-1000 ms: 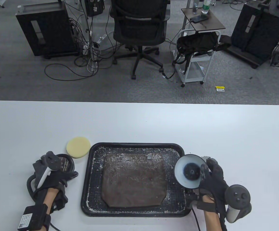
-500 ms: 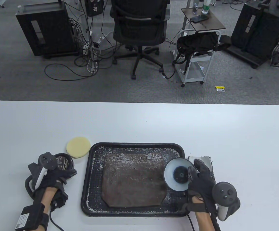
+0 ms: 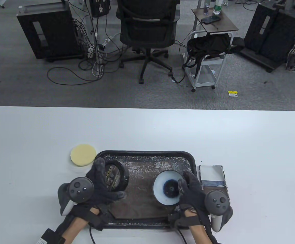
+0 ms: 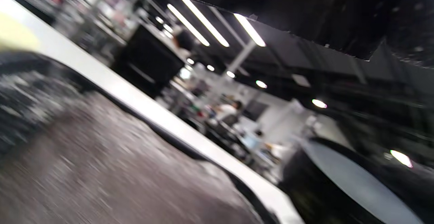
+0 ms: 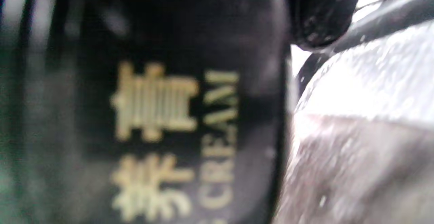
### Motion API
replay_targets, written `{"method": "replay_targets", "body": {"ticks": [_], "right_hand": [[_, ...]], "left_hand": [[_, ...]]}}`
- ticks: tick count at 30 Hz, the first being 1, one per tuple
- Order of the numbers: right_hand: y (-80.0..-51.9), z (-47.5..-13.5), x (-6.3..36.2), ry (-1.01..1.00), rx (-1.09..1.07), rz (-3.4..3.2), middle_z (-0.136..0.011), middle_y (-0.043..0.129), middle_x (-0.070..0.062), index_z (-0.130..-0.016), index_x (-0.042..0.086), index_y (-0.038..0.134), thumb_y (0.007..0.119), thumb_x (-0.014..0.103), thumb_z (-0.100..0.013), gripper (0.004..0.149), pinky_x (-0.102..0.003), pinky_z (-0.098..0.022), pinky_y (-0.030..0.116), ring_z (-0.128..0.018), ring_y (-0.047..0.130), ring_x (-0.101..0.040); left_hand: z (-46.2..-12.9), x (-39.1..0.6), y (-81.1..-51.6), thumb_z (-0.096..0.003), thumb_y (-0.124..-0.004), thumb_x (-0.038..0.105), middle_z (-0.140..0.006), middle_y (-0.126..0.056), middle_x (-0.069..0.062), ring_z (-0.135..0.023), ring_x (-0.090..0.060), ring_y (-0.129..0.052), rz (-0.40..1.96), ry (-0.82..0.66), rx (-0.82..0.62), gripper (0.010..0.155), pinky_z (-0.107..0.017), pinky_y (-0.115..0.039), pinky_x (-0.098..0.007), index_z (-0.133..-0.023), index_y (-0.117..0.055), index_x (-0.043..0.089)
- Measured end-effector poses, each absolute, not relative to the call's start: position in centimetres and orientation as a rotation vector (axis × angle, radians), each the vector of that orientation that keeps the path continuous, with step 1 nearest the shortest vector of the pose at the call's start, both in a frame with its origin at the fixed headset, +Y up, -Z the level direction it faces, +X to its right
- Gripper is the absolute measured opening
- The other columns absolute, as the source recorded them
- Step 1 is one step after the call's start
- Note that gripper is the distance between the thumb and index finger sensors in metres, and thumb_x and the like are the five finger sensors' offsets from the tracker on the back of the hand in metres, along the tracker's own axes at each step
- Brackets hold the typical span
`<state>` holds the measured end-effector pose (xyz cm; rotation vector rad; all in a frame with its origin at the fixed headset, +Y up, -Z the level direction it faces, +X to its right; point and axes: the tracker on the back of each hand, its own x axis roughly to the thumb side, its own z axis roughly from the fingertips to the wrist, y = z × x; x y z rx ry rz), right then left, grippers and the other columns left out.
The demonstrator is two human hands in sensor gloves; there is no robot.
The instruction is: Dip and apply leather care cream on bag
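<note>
A flat brown leather bag (image 3: 139, 200) lies in a black tray (image 3: 147, 153) speckled with white. My left hand (image 3: 110, 179) grips a black cream jar (image 3: 117, 172) with gold lettering and holds it tilted over the tray's left part. My right hand (image 3: 184, 181) holds a white round applicator disc (image 3: 164, 189) with a dark centre above the bag's right part. The two are close, a little apart. The right wrist view shows the jar (image 5: 152, 115) very near, blurred, with the bag (image 5: 356, 169) behind. The left wrist view shows the bag (image 4: 101, 169) and the disc (image 4: 356, 183).
A round yellow sponge (image 3: 83, 155) lies on the white table (image 3: 147, 127) just off the tray's far left corner. A small white and blue box (image 3: 212, 175) sits against the tray's right side. An office chair, a cart and cables stand on the floor beyond the table.
My left hand lifted the jar from the table left of the tray and carried it right, over the tray. My right hand moved the disc left from the tray's right edge to above the bag.
</note>
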<state>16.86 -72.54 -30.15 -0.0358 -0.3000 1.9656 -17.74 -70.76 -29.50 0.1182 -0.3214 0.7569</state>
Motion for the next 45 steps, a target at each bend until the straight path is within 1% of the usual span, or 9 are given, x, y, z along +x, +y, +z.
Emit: {"method": "replay_targets", "body": {"ticks": [8,11,18,21,29,34,36,38,45], "right_hand": [[-73.4,-29.0,9.5,-0.082,0.099,1.87,-0.092,0.071,-0.027,-0.101,0.005,0.064,0.064,0.041,-0.051,0.062,-0.049,-0.039,0.084,-0.047,0.099,-0.028],[-74.2,-29.2,9.5,-0.013,0.062,1.774,-0.091,0.071,-0.03,-0.101,0.002,0.064,0.069,0.042,-0.05,0.065,-0.052,-0.037,0.083,-0.045,0.099,-0.032],[-75.0,-29.1,9.8,0.075,0.098,1.569,-0.097,0.063,-0.033,-0.105,0.002,0.057,0.063,0.053,-0.052,0.073,-0.057,-0.042,0.082,-0.054,0.098,-0.042],[-74.9,-29.1,9.7,0.093,0.167,1.499,-0.1,0.058,-0.033,-0.107,0.003,0.053,0.067,0.057,-0.051,0.078,-0.057,-0.045,0.081,-0.058,0.095,-0.042],[-74.6,-29.1,7.5,0.195,0.46,1.468,-0.109,0.016,-0.024,-0.11,0.014,0.02,0.085,0.058,-0.042,0.104,-0.051,-0.062,0.067,-0.074,0.07,-0.022],[-74.4,-28.9,8.1,0.092,0.545,1.714,-0.114,0.016,-0.013,-0.112,0.024,0.017,0.074,0.078,-0.038,0.108,-0.07,-0.068,0.044,-0.102,0.023,-0.045],[-74.6,-28.8,7.8,0.169,0.579,1.641,-0.113,0.008,-0.018,-0.11,0.027,0.008,0.074,0.077,-0.037,0.111,-0.08,-0.064,0.043,-0.101,0.022,-0.057],[-75.2,-28.6,7.4,0.252,0.56,1.488,-0.11,0.0,-0.021,-0.107,0.031,0.001,0.079,0.073,-0.038,0.112,-0.079,-0.063,0.049,-0.097,0.027,-0.064],[-74.5,-28.5,7.7,0.177,0.578,1.561,-0.111,0.012,-0.024,-0.109,0.026,0.01,0.085,0.068,-0.037,0.113,-0.076,-0.061,0.06,-0.096,0.041,-0.066]], "left_hand": [[-27.8,-13.6,-72.8,-0.0193,-0.081,0.084,-0.109,-0.017,-0.017,-0.102,-0.044,-0.043,0.775,-0.457,0.023,0.129,-0.07,-0.062,-0.052,-0.1,-0.003,0.019],[-28.0,-13.9,-73.6,-0.0207,-0.083,0.082,-0.109,-0.017,-0.018,-0.102,-0.046,-0.043,0.892,-0.442,-0.05,0.129,-0.069,-0.062,-0.053,-0.101,-0.005,0.019],[-28.4,-14.4,-74.1,-0.0203,-0.081,0.084,-0.109,-0.02,-0.019,-0.101,-0.046,-0.047,0.938,-0.391,-0.076,0.128,-0.069,-0.066,-0.051,-0.102,-0.008,0.019],[-28.8,-15.3,-74.7,-0.0209,-0.083,0.084,-0.108,-0.022,-0.02,-0.1,-0.047,-0.049,1.172,-0.352,-0.138,0.127,-0.067,-0.067,-0.052,-0.102,-0.01,0.018],[-29.1,-15.7,-75.8,-0.0251,-0.08,0.084,-0.108,-0.011,-0.019,-0.102,-0.047,-0.04,1.541,-0.381,-0.343,0.124,-0.071,-0.062,-0.051,-0.102,-0.005,0.022],[-28.5,-14.4,-76.4,-0.0273,-0.076,0.085,-0.106,-0.003,-0.02,-0.104,-0.047,-0.038,1.553,-0.457,-0.442,0.118,-0.072,-0.062,-0.049,-0.099,0.004,0.036],[-28.4,-13.8,-76.5,-0.0283,-0.074,0.086,-0.106,-0.003,-0.02,-0.104,-0.047,-0.039,1.54,-0.502,-0.509,0.117,-0.073,-0.063,-0.049,-0.098,0.006,0.037],[-28.3,-13.8,-76.6,-0.0278,-0.074,0.086,-0.106,-0.003,-0.02,-0.104,-0.046,-0.041,1.55,-0.489,-0.521,0.117,-0.072,-0.063,-0.05,-0.098,0.005,0.037],[-28.6,-14.4,-76.6,-0.025,-0.075,0.088,-0.108,-0.012,-0.02,-0.102,-0.044,-0.049,1.516,-0.486,-0.495,0.118,-0.069,-0.068,-0.048,-0.101,-0.002,0.036]]}}
